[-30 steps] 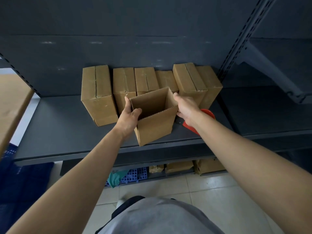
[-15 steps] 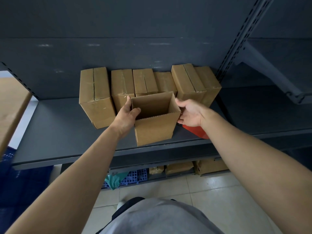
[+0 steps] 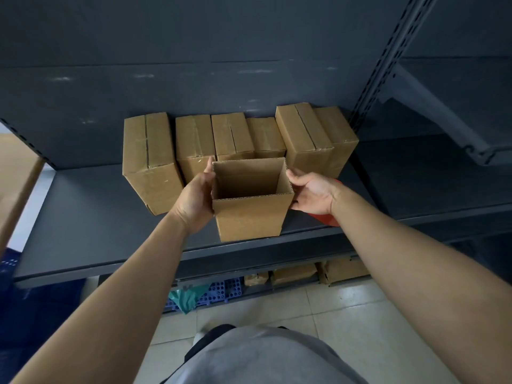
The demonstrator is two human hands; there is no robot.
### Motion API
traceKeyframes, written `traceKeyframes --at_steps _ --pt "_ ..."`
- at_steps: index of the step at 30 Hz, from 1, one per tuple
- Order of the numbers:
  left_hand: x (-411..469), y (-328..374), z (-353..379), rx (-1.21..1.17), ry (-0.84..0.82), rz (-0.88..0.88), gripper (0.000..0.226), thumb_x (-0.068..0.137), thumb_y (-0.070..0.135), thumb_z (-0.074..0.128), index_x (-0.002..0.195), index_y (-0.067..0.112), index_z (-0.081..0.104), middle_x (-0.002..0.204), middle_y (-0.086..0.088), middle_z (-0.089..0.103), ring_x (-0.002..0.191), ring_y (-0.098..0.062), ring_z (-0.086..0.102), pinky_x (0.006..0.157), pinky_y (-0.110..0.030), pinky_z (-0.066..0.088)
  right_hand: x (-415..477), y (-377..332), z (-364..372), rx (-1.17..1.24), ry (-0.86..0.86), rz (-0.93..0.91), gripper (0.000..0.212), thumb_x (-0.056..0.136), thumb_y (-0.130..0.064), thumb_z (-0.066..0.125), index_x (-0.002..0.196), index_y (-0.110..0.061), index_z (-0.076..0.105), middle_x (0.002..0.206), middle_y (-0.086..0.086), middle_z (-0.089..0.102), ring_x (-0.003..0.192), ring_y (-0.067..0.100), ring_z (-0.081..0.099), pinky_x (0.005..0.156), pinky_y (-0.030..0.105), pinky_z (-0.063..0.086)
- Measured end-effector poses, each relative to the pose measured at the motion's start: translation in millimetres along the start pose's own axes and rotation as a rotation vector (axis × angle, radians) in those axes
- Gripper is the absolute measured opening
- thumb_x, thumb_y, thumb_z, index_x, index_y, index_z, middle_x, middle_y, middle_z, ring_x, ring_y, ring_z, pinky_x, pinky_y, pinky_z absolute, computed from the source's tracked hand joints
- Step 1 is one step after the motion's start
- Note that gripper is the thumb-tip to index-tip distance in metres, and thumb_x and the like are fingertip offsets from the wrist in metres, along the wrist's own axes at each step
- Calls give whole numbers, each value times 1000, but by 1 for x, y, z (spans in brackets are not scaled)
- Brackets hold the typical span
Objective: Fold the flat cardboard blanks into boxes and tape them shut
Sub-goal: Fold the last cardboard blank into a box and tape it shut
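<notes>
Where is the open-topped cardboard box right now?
Head view, centre: the open-topped box stands on the grey shelf near its front edge, between the left hand and right hand, in front of the taped boxes.
</notes>
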State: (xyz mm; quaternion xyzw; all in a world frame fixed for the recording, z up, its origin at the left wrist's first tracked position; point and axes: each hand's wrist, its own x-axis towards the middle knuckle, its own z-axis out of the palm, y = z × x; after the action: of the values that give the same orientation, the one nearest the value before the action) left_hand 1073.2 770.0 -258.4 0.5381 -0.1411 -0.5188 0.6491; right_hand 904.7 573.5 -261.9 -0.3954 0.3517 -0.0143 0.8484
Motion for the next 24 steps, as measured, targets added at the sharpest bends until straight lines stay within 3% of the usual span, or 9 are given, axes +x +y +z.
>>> traceKeyframes --at_steps 6,13,17,21,24 --pt "3 -6 -13 -34 -35 9 67 89 37 55 149 33 25 148 -10 39 133 -31 41 107 -53 35 -3 -7 1 -64 -23 13 44 83 -15 61 126 -23 57 103 9 70 99 26 65 87 42 50" --pt "4 -6 -19 9 -100 10 77 84 35 58 151 32 20 148 -12 38 134 -31 39 110 -52 32 -5 -9 6 -92 -8 20 34 92 -15 55 125 -23 57 98 8 71 98 26 65 88 42 50" --pt "2 -8 -17 -27 -49 38 87 82 31 61 151 35 9 157 -2 23 141 -27 27 112 -53 27 -7 -12 9 -125 19 29 32 94 -14 54 125 -24 57 101 8 69 99 25 63 94 42 48" --pt "0 -7 -16 -28 -96 42 77 82 28 57 150 31 22 147 -8 41 133 -29 40 109 -49 34 -10 -15 17 -224 40 52 46 94 -13 54 138 -25 47 108 9 64 100 24 60 87 39 49" --pt "-1 -7 -14 13 -204 59 64 86 25 50 147 24 32 143 -14 45 131 -31 43 110 -48 31 -10 -16 31 -431 111 46 63 92 -8 58 146 -25 32 128 2 52 113 23 51 82 37 48"
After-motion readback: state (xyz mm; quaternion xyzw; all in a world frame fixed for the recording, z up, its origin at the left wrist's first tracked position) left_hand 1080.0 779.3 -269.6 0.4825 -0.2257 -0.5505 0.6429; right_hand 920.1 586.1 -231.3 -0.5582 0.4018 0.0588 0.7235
